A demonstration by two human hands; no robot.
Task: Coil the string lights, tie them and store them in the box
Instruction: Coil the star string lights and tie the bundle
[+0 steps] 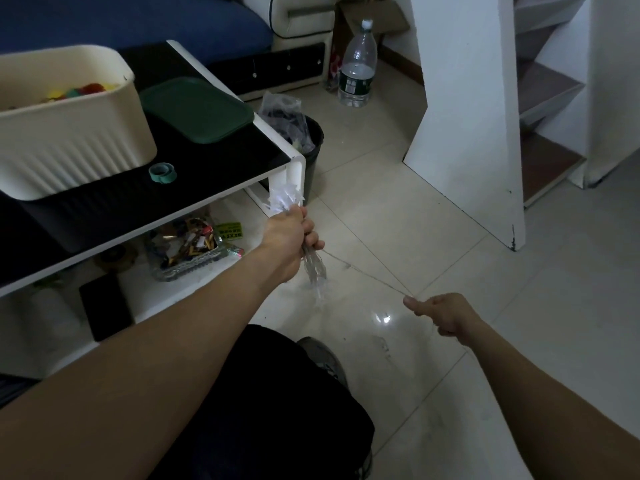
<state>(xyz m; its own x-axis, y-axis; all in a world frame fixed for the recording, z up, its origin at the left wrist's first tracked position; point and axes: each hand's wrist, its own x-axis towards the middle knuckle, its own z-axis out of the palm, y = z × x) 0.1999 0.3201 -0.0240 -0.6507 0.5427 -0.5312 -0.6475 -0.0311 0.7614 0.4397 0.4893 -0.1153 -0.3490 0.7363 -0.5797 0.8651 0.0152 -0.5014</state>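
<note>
String lights (313, 268) bundle sits just past the table (221, 81) corner, over the floor, long axis near vertical, clear tips up and down. Left hand (291, 233) fisted round the bundle's middle. A thin wire runs from it, away from the table, to right hand (438, 313), pinched thumb-to-finger. Cream box (69, 147) on table. Labels unreadable.

Table (221, 188) w/ box (69, 147), lid (197, 110), tape (162, 172)
</note>
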